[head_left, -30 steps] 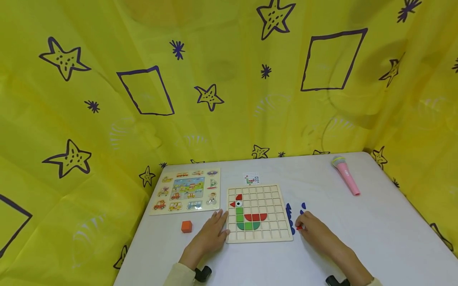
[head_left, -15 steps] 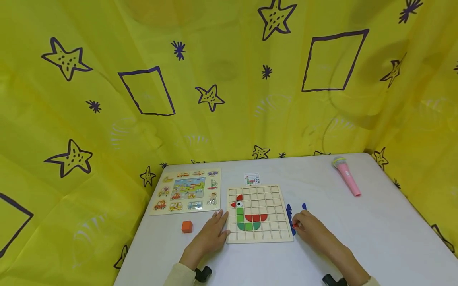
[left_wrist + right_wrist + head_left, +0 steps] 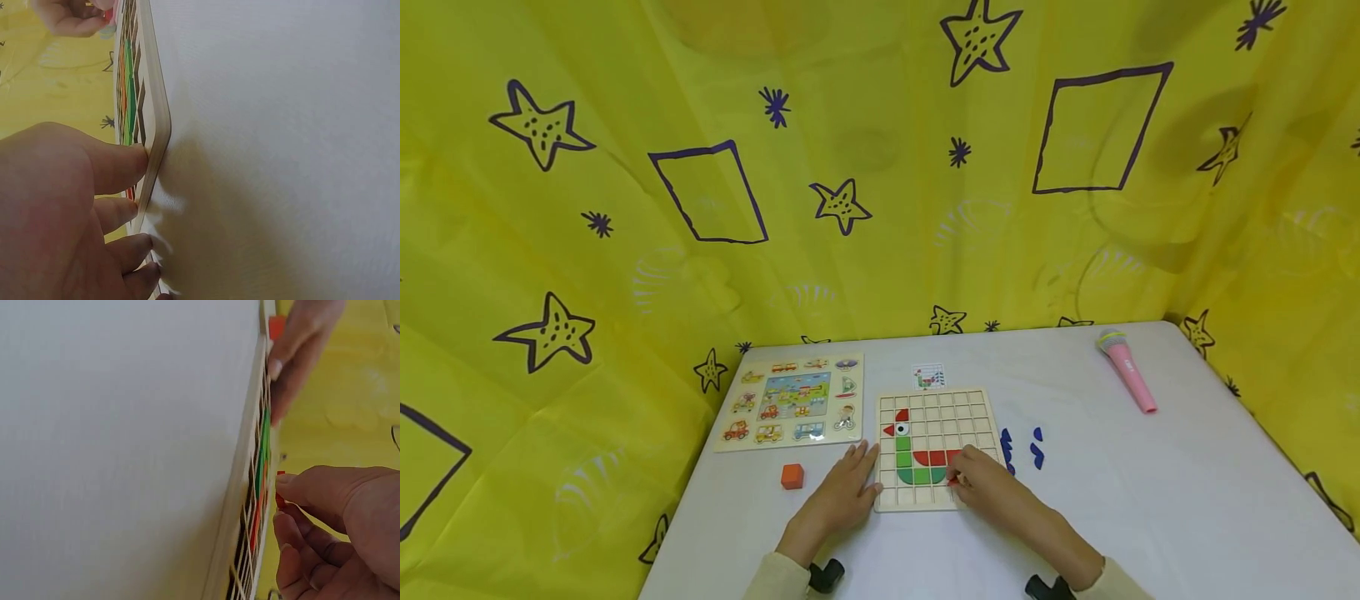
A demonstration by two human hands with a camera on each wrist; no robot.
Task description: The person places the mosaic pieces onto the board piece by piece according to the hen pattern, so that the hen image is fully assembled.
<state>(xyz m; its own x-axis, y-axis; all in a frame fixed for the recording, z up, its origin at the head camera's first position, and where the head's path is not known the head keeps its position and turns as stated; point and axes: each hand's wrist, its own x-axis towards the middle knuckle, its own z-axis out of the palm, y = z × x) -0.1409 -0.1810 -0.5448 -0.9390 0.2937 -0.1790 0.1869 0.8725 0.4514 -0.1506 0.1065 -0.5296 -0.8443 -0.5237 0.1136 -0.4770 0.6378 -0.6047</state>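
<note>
A wooden grid board (image 3: 966, 414) lies on the white table, with red, green and white pieces set in it as a bird figure. My left hand (image 3: 844, 493) rests against the board's left edge, its fingers fairly straight and the thumb touching the near corner. Over the lower right part of the board is my right hand (image 3: 996, 490). Its thumb and forefinger pinch a small red puzzle piece (image 3: 280, 495), which in the right wrist view is just above the grid. Part of the red row and several grid cells are hidden by this hand.
Blue pieces (image 3: 1037, 455) lie right of the board, some partly hidden behind the right hand. A small picture card (image 3: 929, 377) sits beyond the board. A vehicle puzzle (image 3: 796, 396) and an orange cube (image 3: 792, 477) are at left. A pink microphone (image 3: 1129, 373) lies far right.
My right hand has moved left from beside the blue pieces to over the board, carrying the red piece. The left hand has stayed on the board's edge.
</note>
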